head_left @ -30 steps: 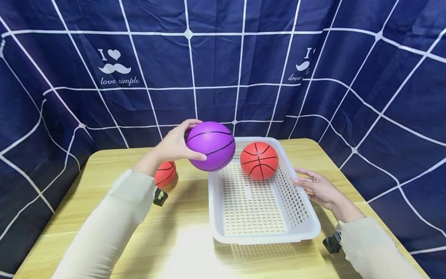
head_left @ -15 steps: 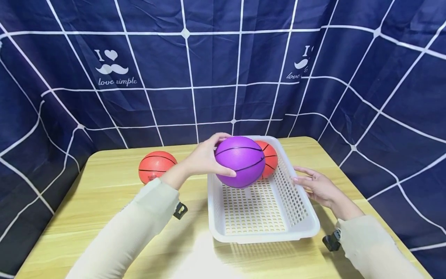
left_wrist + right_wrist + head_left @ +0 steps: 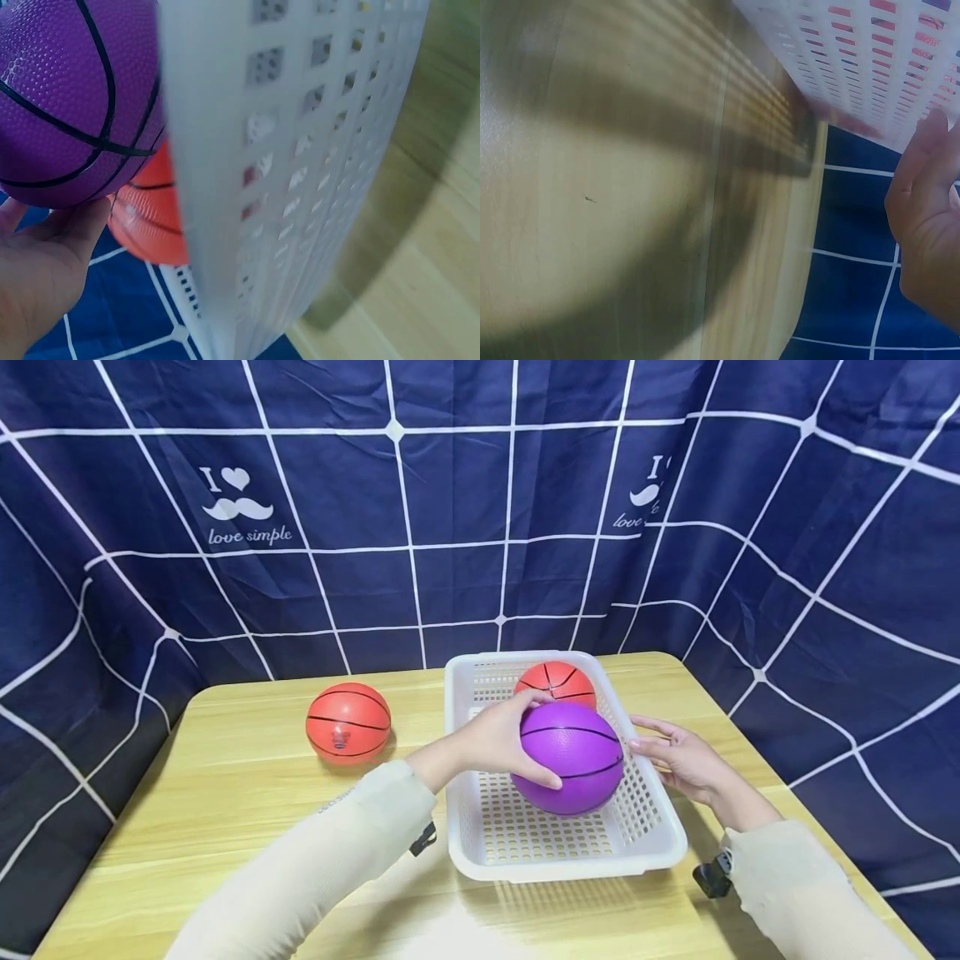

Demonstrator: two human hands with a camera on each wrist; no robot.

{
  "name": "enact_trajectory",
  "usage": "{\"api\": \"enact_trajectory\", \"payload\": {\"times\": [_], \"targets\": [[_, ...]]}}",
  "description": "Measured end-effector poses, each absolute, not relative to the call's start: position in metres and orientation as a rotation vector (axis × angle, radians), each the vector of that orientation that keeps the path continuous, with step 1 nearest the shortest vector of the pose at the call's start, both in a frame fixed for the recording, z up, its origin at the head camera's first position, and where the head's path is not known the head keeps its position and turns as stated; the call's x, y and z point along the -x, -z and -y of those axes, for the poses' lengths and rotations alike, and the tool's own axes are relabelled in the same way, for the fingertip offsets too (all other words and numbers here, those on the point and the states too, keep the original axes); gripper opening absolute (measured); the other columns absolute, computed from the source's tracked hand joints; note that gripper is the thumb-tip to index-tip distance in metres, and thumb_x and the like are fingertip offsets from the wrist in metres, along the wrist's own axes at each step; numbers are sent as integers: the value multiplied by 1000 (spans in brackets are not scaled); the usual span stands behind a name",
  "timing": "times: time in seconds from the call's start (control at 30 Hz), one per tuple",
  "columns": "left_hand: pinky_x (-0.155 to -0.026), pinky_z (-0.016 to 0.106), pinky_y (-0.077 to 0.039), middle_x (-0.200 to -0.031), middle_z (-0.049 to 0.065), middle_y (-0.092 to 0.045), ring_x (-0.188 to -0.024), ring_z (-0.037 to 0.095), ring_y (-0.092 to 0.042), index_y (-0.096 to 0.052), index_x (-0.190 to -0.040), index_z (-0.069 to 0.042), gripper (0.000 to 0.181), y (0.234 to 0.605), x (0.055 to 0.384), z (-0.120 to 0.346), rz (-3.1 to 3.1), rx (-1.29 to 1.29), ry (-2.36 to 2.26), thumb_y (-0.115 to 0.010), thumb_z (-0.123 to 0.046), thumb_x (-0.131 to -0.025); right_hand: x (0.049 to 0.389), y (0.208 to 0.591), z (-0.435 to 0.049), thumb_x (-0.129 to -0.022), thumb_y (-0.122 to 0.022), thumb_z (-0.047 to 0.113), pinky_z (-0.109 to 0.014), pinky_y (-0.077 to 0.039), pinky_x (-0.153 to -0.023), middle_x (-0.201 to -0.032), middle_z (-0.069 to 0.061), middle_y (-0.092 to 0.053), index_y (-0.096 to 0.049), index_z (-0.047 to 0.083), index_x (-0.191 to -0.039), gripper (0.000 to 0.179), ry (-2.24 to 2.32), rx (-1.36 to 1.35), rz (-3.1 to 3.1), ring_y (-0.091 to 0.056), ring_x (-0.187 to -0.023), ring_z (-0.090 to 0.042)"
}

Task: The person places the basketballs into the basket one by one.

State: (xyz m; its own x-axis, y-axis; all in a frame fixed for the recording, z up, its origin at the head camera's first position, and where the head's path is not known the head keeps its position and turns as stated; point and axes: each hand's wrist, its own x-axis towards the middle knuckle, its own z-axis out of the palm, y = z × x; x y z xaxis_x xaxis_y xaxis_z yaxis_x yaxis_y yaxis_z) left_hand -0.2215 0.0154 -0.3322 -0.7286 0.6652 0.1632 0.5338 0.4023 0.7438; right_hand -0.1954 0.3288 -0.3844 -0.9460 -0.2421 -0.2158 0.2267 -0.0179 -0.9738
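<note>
My left hand (image 3: 495,737) holds a purple toy basketball (image 3: 576,764) from its left side, thumb in front and fingers behind. The ball hangs over the white plastic basket (image 3: 566,870), in front of a red toy basketball (image 3: 557,678) inside that it partly covers. In the left wrist view the purple ball (image 3: 75,97) is beside the basket's perforated wall (image 3: 225,187). My right hand (image 3: 682,764) has its loosely extended fingers at the basket's right outer wall, and the right wrist view shows the fingertips (image 3: 930,127) against that wall.
Another red toy basketball (image 3: 348,723) lies on the wooden table (image 3: 247,793), left of the basket. Dark blue cloth (image 3: 337,485) with white grid lines hangs behind the table and along its sides.
My left hand has carried the purple ball rightward and lower, from left of the basket to over its middle. The red ball on the table is now fully uncovered. My right hand stays put.
</note>
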Motion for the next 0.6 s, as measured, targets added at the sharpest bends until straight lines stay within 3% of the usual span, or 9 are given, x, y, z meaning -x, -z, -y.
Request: {"api": "enact_trajectory", "payload": {"times": [0.6], "targets": [[-82,21,-46,-115,-2,-57,-99,8,-55,-42,-131,-15,94,358,215,-44,-2451,-1057,-1004,-92,-41,-55,195,384,-329,-95,-57,6,-31,-54,-77,-99,1,-70,-47,19,-127,36,2051,39,-1924,-66,-92,-14]]}}
